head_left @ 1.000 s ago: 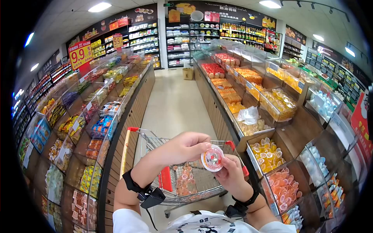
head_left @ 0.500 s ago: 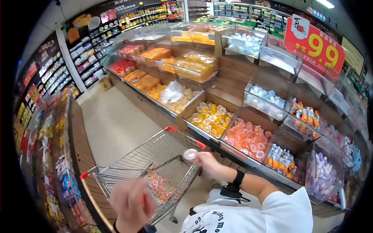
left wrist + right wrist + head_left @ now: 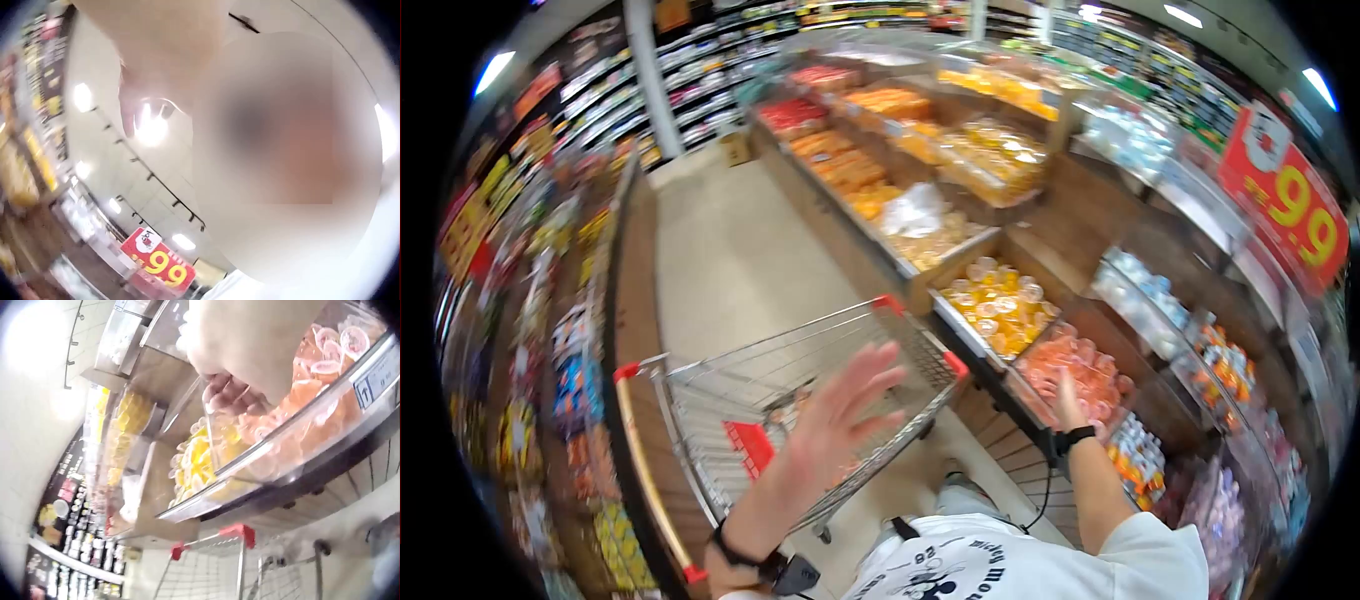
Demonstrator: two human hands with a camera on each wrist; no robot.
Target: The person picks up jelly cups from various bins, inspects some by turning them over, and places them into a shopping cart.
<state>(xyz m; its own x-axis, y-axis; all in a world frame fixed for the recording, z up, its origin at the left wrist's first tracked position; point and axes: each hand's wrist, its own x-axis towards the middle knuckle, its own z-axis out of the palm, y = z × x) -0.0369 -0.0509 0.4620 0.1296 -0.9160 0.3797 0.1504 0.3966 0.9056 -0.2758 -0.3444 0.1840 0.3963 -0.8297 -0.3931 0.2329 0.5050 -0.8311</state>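
Note:
My left hand (image 3: 835,425) is raised over the metal shopping cart (image 3: 920,345), fingers spread, holding nothing. Pink-orange jelly cups in the cart are mostly hidden behind it. My right hand (image 3: 1068,405) reaches over the bin of pink-orange jelly cups (image 3: 1095,362) on the right. In the right wrist view, that hand (image 3: 250,369) has its fingers loosely bent close over the cups, and nothing shows between them. A bin of yellow jelly cups (image 3: 1000,305) lies just beyond. Blur covers much of the left wrist view.
Clear-walled bins of orange-and-white packets (image 3: 1135,460) and purple packets (image 3: 1218,515) continue along the right counter. Bagged snacks (image 3: 575,370) fill the left counter, and between the counters runs the aisle floor (image 3: 720,240). A red price sign (image 3: 1285,200) stands at the right.
The hands held a jelly cup together, then parted with it in the right hand. Now the right hand is over the pink-orange bin, that cup no longer visible; the view has turned right.

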